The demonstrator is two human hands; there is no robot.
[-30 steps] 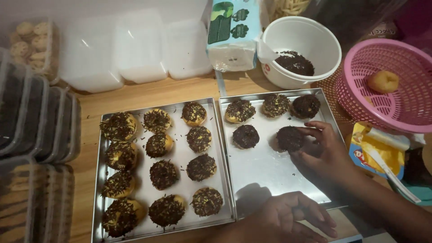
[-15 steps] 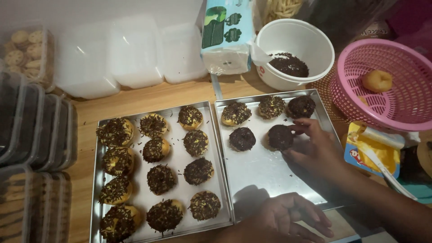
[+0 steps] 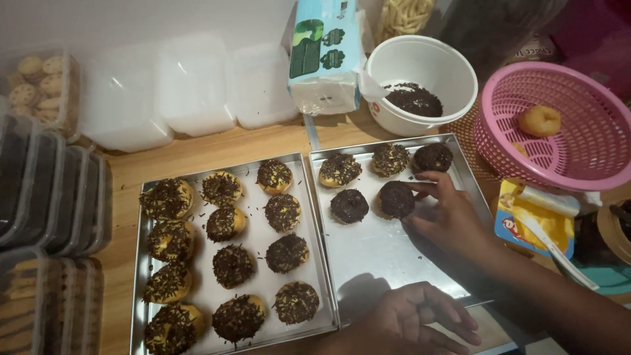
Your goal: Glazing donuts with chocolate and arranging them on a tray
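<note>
As our right hand (image 3: 447,213) sets the dark doughnut (image 3: 397,198) down beside its neighbour (image 3: 349,205), fingertips still pinch its edge. Our left hand (image 3: 411,322) rests loosely spread on the right tray (image 3: 394,263), holding nothing; that tray now carries five.

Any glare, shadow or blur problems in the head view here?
Head view: dim, warm light; the right tray shows soft glare and a hand shadow; the right hand at a donut is sharp enough; the left hand is dark at the bottom edge; the stacked containers are murky.
</note>
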